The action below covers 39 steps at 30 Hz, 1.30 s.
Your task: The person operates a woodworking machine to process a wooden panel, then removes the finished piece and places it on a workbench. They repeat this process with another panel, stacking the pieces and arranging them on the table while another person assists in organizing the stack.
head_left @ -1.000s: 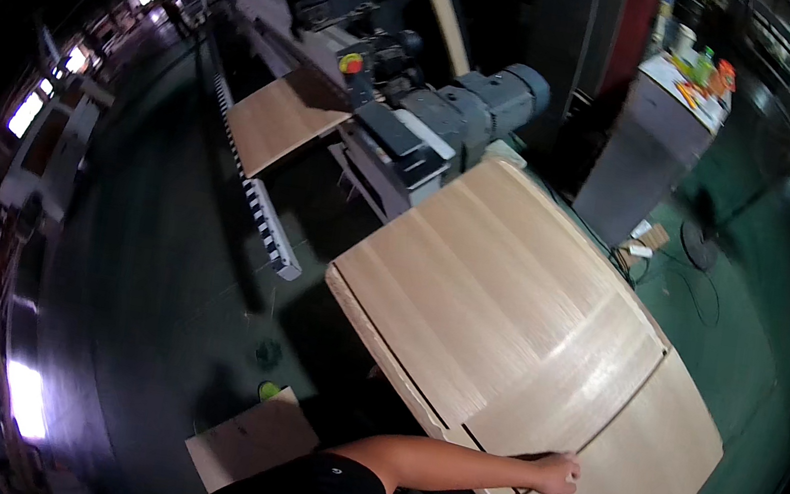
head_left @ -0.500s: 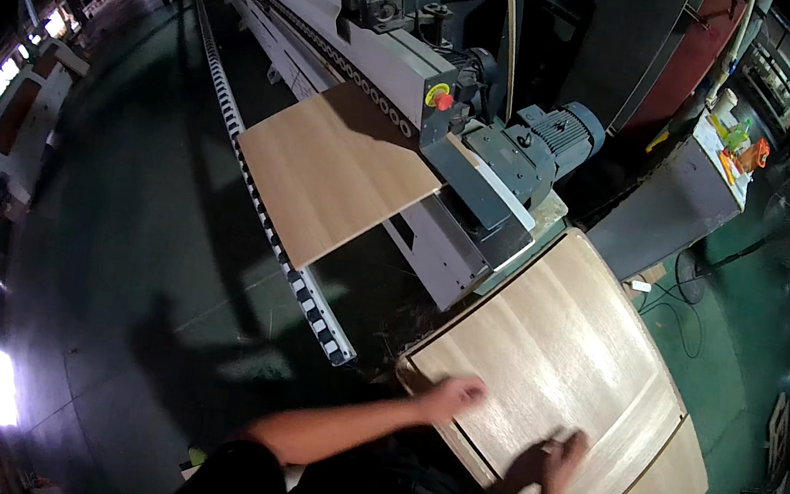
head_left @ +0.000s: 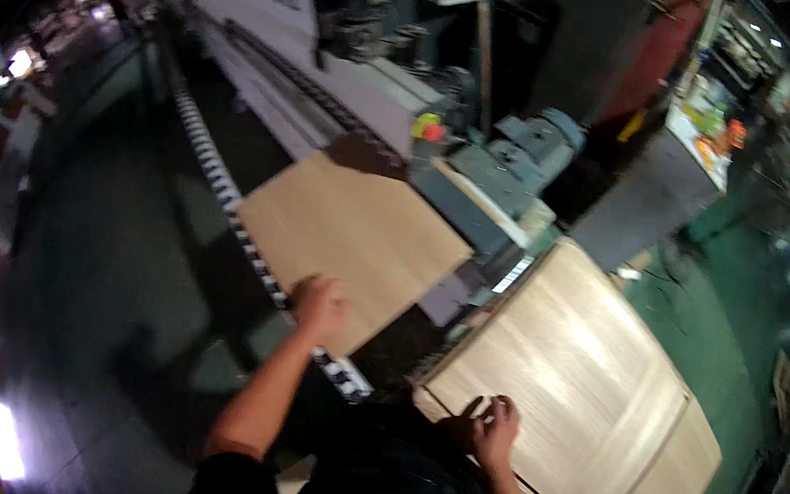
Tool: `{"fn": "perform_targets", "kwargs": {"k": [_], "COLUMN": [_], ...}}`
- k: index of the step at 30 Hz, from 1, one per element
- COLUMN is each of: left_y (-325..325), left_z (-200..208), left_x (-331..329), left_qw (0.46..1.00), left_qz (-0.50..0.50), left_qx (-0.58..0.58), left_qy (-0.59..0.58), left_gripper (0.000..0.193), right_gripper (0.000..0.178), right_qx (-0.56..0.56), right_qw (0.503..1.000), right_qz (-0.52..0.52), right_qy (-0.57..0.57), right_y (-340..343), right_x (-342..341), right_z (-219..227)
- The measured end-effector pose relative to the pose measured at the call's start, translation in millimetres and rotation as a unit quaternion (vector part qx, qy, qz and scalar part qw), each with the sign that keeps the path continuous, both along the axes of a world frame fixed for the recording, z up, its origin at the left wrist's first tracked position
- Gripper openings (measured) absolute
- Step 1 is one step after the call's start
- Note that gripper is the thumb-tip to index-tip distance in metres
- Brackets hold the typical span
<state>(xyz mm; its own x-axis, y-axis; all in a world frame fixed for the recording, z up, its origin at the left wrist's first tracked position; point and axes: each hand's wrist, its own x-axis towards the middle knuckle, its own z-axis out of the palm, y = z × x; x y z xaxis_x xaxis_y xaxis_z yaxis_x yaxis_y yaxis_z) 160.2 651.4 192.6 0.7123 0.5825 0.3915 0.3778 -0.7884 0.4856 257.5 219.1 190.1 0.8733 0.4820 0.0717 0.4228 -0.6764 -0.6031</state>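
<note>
A light wood-grain board (head_left: 367,233) juts out of the long machine, its far part in shadow by the chain track and its outer side along the roller rail (head_left: 214,166). My left hand (head_left: 319,307) is at the near left edge of this board; its fingers are smeared by motion, so a grip cannot be made out. On the right lies a pile of similar wooden panels (head_left: 573,343), with dark slots along the near edge. Over the pile's near left part hovers my right hand (head_left: 495,431), fingers apart and slightly bent, holding nothing.
Beyond the panels stand a grey motor (head_left: 529,155) and a red and yellow stop button (head_left: 429,128) on the machine's end. A grey cabinet (head_left: 639,196) at the right carries bottles and orange items. Green floor (head_left: 689,309) shows past the pile.
My left hand has swung from the panel pile to the board at the machine. My right hand has shifted left over the pile. The board sticks out farther toward me, and the view has tilted.
</note>
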Motion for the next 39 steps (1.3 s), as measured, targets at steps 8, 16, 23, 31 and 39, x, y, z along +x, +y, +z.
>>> {"fn": "perform_targets", "kwargs": {"k": [8,16,23,31,39], "left_y": [-76.9,-78.2,24.3,113.7,93.8], "left_z": [2.8,22.7,62.9,-10.7,-31.0], "left_x": [-10.5,0.8,68.3,77.2,95.8], "left_qw": [0.991,0.972,0.952,0.955,0.942], "left_qz": [-0.076,-0.127,0.017,0.034,-0.047], "left_qx": [0.007,-0.070,0.008,-0.082,-0.211], "left_qy": [0.107,0.184,0.304,0.284,0.255], "left_gripper": [0.023,0.029,0.052,0.061,0.043], "right_gripper": [0.041,0.051,0.059,0.056,0.052], "right_qx": [0.241,0.242,0.255,0.174,0.252], "right_qw": [0.914,0.891,0.860,0.890,0.812], "right_qz": [0.001,-0.058,-0.111,-0.136,-0.343], "right_qy": [0.328,0.381,0.427,0.399,0.399], "right_y": [53.7,63.5,53.6,62.4,15.4], "right_x": [1.7,5.2,-9.3,-16.6,-13.0], "right_z": [-18.4,-9.9,-21.7,-5.4,-4.0]}}
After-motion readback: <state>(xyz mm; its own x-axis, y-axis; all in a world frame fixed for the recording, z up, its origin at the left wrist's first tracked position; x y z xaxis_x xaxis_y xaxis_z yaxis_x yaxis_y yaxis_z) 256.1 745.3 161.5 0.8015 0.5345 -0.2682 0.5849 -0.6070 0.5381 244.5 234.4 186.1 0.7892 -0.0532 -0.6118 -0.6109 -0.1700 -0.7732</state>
